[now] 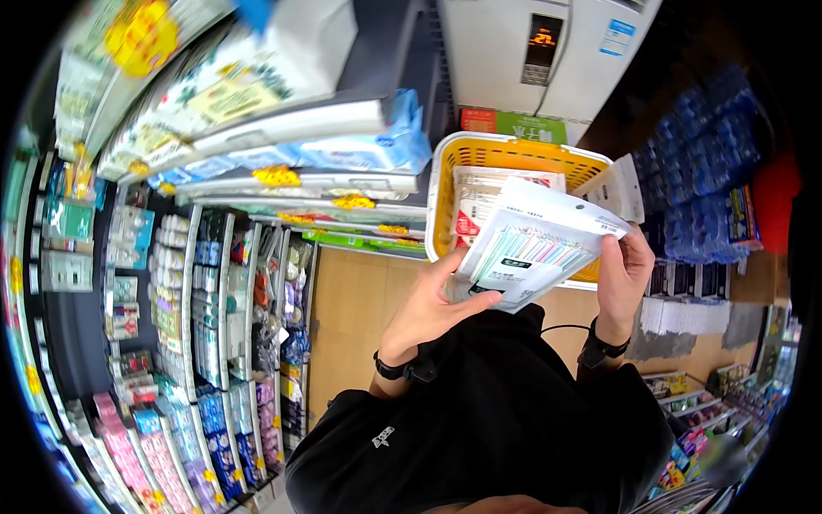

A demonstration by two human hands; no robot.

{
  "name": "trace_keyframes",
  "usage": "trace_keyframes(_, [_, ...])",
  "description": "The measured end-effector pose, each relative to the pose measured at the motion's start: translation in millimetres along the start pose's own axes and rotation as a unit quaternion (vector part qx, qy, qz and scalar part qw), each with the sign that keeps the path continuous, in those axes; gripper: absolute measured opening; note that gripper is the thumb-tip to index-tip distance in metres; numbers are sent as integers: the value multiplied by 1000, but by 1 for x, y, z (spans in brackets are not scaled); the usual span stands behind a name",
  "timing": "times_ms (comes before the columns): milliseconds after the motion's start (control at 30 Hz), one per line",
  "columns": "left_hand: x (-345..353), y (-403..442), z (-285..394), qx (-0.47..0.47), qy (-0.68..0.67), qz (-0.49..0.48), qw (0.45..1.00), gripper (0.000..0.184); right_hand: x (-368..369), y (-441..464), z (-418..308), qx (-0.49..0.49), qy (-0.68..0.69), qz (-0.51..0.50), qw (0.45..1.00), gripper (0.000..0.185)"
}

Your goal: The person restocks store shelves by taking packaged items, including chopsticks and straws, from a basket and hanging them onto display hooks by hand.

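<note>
A flat white packet (535, 248) with a clear window, thin pastel-coloured sticks showing inside, is tilted in front of my body. My left hand (437, 304) grips its lower left edge, thumb across the front and some fingers hidden behind. On the right edge, my right hand (623, 270) pinches the packet with its thumb in front. Just beyond it is a yellow shopping basket with a white rim (441, 171), partly covered by the packet. Inside the basket are red-and-white packages (469, 201) and a pale packet (618, 190) leaning at the right side.
Shelves of tissue packs (342, 154) stand close on the left, with hanging goods (171, 283) further down. A white refrigerator (505, 51) is behind the basket. Wrapped bottles (698, 171) are stacked at right. Wooden-look flooring (360, 317) shows below the shelves.
</note>
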State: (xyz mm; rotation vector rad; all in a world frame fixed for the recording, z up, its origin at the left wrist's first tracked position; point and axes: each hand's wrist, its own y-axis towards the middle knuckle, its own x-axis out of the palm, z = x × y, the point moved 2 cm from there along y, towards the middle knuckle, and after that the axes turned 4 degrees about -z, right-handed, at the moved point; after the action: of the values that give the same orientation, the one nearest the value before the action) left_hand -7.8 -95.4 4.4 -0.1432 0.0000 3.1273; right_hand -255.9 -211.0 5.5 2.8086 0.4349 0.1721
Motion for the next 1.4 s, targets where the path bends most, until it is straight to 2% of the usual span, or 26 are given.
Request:
trace_keyframes(33, [-5, -9, -1, 0, -2, 15, 1000, 51, 9, 2, 3, 0, -3, -16, 1000, 18])
trace_keyframes(133, [-19, -36, -2, -28, -14, 76, 997, 35, 42, 6, 7, 8, 19, -48, 999, 20])
trace_keyframes(367, [-55, -113, -14, -42, -79, 175, 981, 35, 129, -3, 7, 35, 90, -174, 980, 23])
trace_keyframes(467, [-70, -152, -14, -32, -142, 253, 957, 35, 180, -16, 3, 89, 88, -354, 927, 26])
trace_keyframes(500, [-75, -165, -13, -22, -159, 281, 946, 34, 198, -26, 4, 125, 95, -378, 912, 31])
trace_keyframes(567, [-85, -193, -12, -6, -171, 332, 928, 34, 234, -49, 2, 136, 101, -415, 894, 37])
trace_keyframes(633, [-96, -224, -11, 36, -201, 392, 897, 32, 259, -70, 12, 191, 106, -491, 843, 44])
trace_keyframes(700, [-106, -256, -11, 51, -190, 449, 872, 32, 290, -90, 12, 222, 124, -538, 804, 43])
trace_keyframes(767, [-115, -288, -9, 65, -179, 501, 844, 31, 317, -108, 13, 233, 99, -596, 762, 37])
trace_keyframes(867, [-126, -336, -9, 91, -178, 568, 799, 29, 353, -140, 30, 228, 59, -689, 685, 38])
trace_keyframes(933, [-133, -365, -14, 81, -155, 600, 780, 30, 379, -161, 25, 237, 55, -706, 665, 38])
trace_keyframes(1033, [-140, -395, -18, 114, -164, 627, 753, 32, 410, -184, 14, 259, 76, -710, 650, 38])
trace_keyframes(1233, [-158, -422, -32, 117, -187, 629, 745, 35, 451, -194, 4, 242, 102, -683, 681, 37])
trace_keyframes(1400, [-183, -421, -51, 58, -183, 578, 793, 35, 487, -181, 18, 206, 147, -642, 724, 40])
